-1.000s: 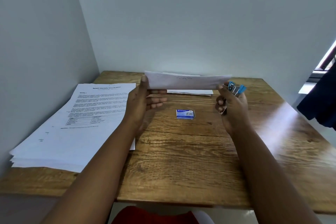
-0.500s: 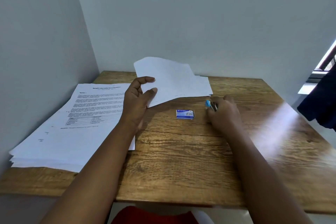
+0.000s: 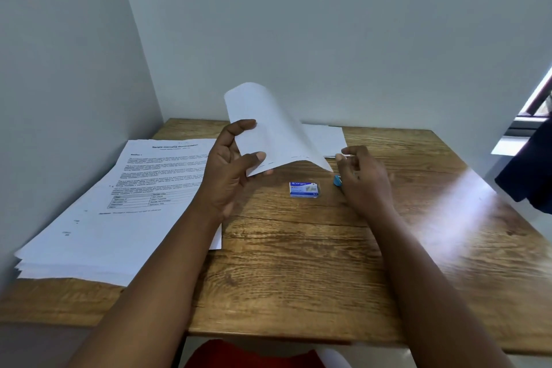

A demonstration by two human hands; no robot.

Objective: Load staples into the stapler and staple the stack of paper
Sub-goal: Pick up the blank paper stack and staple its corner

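Left hand (image 3: 230, 170) pinches the near corner of a curled paper set (image 3: 268, 128), lifted above the bench (image 3: 298, 263). Right hand (image 3: 364, 179) hovers loosely open, empty, over the blue stapler (image 3: 337, 180), mostly hidden at its palm. Staple box (image 3: 304, 189) lies between both hands. Printed paper stack (image 3: 119, 203) rests at left.

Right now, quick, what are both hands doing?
Left hand: closed on the curled sheets of paper, pinching their near edge.
Right hand: open, holding nothing, beside the blue stapler.
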